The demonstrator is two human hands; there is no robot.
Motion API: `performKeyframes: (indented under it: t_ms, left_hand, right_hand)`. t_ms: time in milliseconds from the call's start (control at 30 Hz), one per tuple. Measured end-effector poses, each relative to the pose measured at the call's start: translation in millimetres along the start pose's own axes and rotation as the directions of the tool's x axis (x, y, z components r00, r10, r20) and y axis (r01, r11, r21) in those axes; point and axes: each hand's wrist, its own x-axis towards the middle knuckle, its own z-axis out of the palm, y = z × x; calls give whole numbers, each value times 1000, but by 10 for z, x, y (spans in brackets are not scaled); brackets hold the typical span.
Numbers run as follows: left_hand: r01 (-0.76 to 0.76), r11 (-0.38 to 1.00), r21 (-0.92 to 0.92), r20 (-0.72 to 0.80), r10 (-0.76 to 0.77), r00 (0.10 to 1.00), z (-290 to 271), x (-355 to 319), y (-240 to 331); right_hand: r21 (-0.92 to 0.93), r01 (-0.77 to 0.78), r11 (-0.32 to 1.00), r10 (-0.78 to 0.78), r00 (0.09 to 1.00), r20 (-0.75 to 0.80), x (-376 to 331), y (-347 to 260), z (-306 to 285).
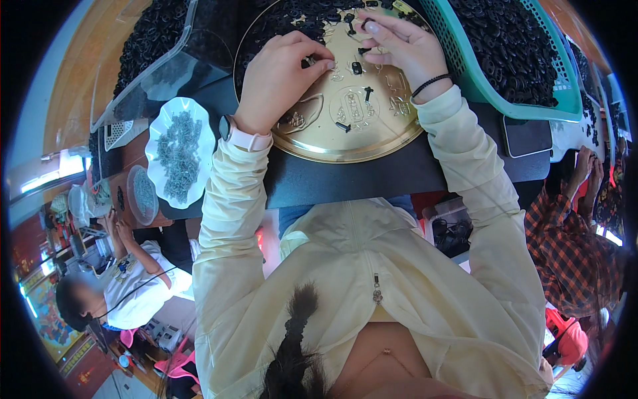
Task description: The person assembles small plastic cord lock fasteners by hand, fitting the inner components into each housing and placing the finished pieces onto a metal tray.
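A round gold tray (325, 147) lies in front of me, its far side heaped with small black plastic parts (292, 20). Over its left half is my left hand (282, 80), thumb and fingers curled together; something dark shows in the gap, too small to name. My right hand (415, 53) is above the tray's right side, pinching a small black plastic part (367, 24) between thumb and forefinger. Between and below the hands a few loose pieces lie on the gold surface, among them a square black part (357, 68) and a black pin-shaped part (368, 94).
Left of the tray stands a scalloped white dish (155, 163) of small grey pieces, with a clear bin (106, 113) beyond. A green basket (512, 110) of black parts is at right, a phone (527, 137) by it. Other people sit at both sides.
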Motion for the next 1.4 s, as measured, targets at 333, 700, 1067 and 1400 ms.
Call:
performKeyframes:
  t_ms: [333,700,1067,1400]
  left_hand:
    - [243,703,-668,-21,-344,939,5,35,190]
    - [287,605,-743,39,-389,920,8,23,212]
    - [213,754,-622,-37,-300,953,15,21,184]
    - [248,748,-616,43,-282,958,-21,8,199]
  right_hand:
    - [11,-48,999,47,997,64,-66,47,69]
    - [19,-50,999,49,997,57,-93,6,107]
    - [-175,114,978,-98,990,98,-64,138,73]
    - [-78,-74,994,84,988,130,-83,96,61]
